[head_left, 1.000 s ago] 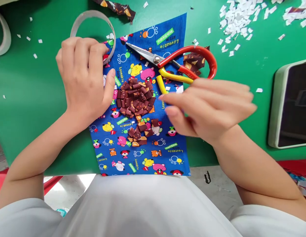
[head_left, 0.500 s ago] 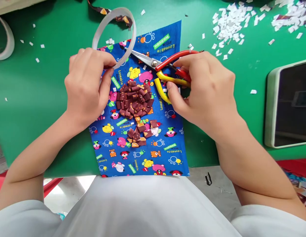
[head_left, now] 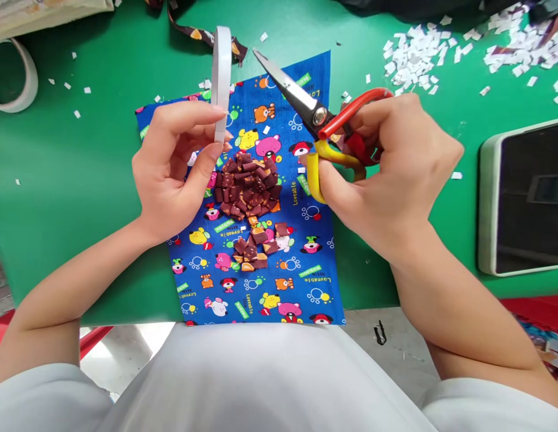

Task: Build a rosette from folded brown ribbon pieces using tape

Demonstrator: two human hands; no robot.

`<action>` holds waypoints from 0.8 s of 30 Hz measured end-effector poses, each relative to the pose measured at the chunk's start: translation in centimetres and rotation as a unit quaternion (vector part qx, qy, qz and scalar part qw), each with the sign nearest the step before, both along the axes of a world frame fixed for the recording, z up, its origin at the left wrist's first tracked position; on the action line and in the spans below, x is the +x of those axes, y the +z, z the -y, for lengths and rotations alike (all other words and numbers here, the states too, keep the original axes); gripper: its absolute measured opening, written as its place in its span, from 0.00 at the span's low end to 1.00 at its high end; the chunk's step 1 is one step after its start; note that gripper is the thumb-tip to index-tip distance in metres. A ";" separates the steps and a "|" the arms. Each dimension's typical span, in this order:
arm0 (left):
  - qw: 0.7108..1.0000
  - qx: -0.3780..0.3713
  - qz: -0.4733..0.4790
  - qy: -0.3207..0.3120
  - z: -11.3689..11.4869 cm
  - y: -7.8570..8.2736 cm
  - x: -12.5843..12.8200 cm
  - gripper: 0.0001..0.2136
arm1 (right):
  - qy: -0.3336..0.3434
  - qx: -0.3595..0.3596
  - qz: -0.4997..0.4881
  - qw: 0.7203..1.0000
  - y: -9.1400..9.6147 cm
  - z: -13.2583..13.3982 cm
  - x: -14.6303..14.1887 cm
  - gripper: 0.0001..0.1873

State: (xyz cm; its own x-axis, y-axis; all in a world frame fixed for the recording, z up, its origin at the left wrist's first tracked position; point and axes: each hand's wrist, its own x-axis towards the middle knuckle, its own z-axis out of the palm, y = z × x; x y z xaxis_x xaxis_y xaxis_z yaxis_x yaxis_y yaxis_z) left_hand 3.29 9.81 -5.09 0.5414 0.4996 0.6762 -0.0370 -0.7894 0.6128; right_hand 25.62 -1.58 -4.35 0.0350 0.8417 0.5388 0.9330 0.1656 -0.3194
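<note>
My left hand (head_left: 171,168) pinches a thin roll of white tape (head_left: 221,78) between thumb and fingers, its ring turned edge-on. In my right hand (head_left: 391,174) are scissors (head_left: 301,96) with red and yellow handles, the blades pointing up and left and looking closed. The blade tips are apart from the tape. Beneath both hands lies a blue cloth (head_left: 270,306) printed with cartoon animals. A heap of small brown cut pieces (head_left: 247,186) rests on it, with a smaller cluster (head_left: 252,249) just below.
The green table (head_left: 103,282) carries piles of white snippets (head_left: 414,60) at the upper right. A dark strip with orange patches (head_left: 193,31) lies at the back. Another white ring (head_left: 24,90) is at the far left, and a pale-framed device with a dark screen (head_left: 531,198) at the right.
The tape ring has turned from facing me to edge-on. My right hand has moved right with the scissors, and their tips have come away from the ring.
</note>
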 end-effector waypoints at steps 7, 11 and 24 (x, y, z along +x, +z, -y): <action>0.998 -0.038 -0.008 0.055 0.8 0.5 -0.1 0.08 | 0.036 -0.058 -0.017 0.998 0.7 0.5 -0.7 0.07; 0.995 -0.056 -0.008 0.081 1.0 0.8 0.1 0.05 | 0.041 -0.066 -0.010 0.997 1.1 0.6 -0.7 0.09; 0.998 -0.016 0.028 0.053 0.6 0.6 -0.1 0.11 | 0.039 -0.012 0.041 0.998 0.7 0.3 -0.5 0.12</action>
State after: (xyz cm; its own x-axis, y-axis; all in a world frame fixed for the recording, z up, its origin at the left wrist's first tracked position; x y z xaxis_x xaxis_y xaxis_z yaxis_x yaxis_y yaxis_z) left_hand 3.22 9.18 -4.50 0.4465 0.5741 0.6863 0.0119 -0.7708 0.6370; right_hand 25.11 -1.86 -3.68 -0.0749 0.8531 0.5163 0.9408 0.2321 -0.2471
